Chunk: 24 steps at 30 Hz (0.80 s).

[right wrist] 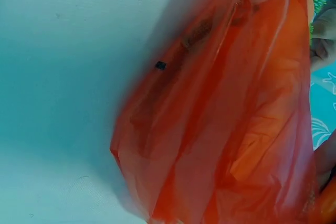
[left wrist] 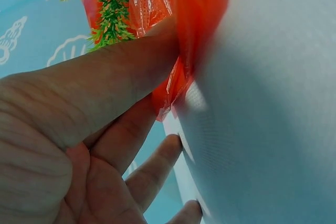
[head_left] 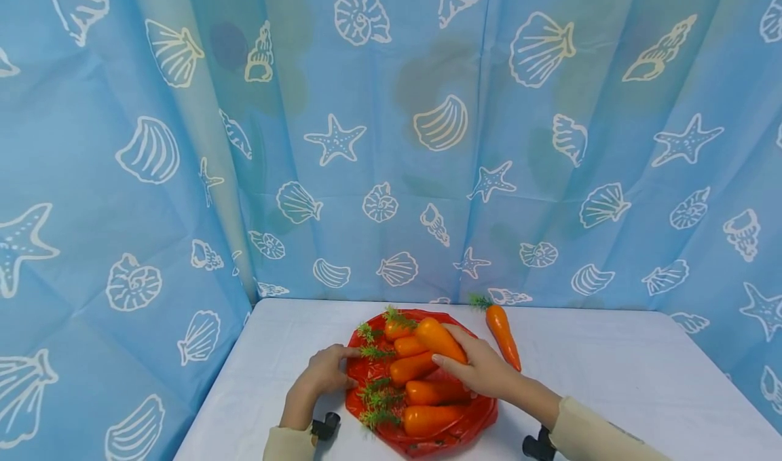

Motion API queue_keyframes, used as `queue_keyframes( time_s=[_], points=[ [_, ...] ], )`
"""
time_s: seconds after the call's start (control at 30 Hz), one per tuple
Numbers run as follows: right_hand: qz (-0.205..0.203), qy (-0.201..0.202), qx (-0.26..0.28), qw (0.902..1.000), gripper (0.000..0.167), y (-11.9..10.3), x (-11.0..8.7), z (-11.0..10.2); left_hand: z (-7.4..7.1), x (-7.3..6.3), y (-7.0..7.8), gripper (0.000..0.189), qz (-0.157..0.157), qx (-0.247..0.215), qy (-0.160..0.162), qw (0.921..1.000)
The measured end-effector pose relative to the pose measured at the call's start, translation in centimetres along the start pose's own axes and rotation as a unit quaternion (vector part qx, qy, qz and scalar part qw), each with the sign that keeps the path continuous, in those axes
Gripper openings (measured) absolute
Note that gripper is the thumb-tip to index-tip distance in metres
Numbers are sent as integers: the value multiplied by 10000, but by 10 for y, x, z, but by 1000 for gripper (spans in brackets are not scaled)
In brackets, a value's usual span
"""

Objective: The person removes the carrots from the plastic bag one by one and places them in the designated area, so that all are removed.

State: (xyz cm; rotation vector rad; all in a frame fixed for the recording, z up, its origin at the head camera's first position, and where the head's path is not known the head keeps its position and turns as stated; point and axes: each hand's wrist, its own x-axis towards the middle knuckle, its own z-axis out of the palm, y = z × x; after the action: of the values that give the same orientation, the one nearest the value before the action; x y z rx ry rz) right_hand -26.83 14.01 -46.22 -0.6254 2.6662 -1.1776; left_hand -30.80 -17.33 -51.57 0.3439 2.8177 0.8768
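Observation:
A red plastic bag (head_left: 485, 417) lies wide on the table, with several orange toy carrots (head_left: 432, 420) in it, their green tops toward the left. At the bag's left rim, my left hand (head_left: 328, 371) pinches the plastic between thumb and index finger; the other fingers are spread by the tabletop in the left wrist view. My right hand (head_left: 482, 366) grips a carrot (head_left: 441, 339) above the ones in the bag, its thick end pointing up and left. The bag's wrinkled side (right wrist: 220, 129) fills much of the right wrist view, and most of the right hand is hidden there.
One more carrot (head_left: 504, 332) lies on the white table (head_left: 599, 373) just beyond the bag, to the right. A blue curtain (head_left: 379, 155) with white shell prints hangs behind the table and along its left. A black camera is strapped to each wrist.

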Motion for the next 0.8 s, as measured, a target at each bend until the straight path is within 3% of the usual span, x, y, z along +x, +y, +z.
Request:
queue_keyframes(
  time_s=[0.53,0.8],
  points=[
    [-53,639,62,9979,63,-4,-4,-13,1,1,-1,48,-23,-18,-3,10000],
    [-12,649,265,9975,63,0,-5,-25,1,1,-1,48,-84,12,-12,10000]
  ],
)
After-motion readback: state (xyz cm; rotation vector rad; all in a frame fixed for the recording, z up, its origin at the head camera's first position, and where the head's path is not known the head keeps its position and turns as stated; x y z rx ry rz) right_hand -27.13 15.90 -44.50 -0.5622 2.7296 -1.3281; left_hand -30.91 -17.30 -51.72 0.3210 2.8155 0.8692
